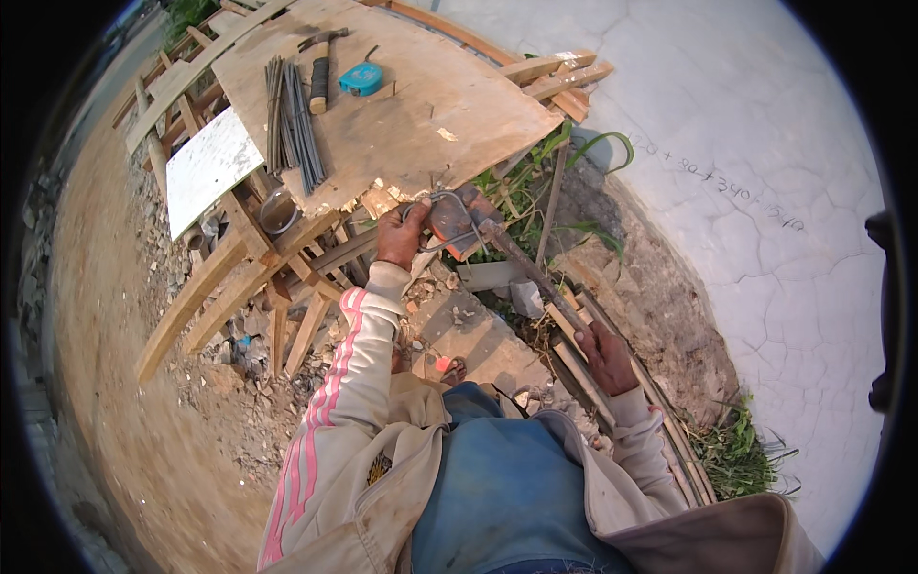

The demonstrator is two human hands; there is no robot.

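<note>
My left hand (400, 235) is closed on a thin steel rod (472, 222) bent into a roughly four-sided loop, at the near edge of a plywood board. My right hand (608, 358) is wrapped around the lower end of a long, rusty metal bar (531, 268). The bar slants up to the left, and its far end lies at the bent rod; whether it grips the rod I cannot tell. Below the loop shows a flat piece with orange-red edges (461, 251), partly hidden.
On the plywood board (411, 115) lie a hammer (320, 77), a blue tape measure (360, 79) and a bundle of straight steel rods (296, 129). A white panel (210, 167) and timber beams (225, 277) stand left. A cracked pale wall (755, 191) rises right, above rock and plants.
</note>
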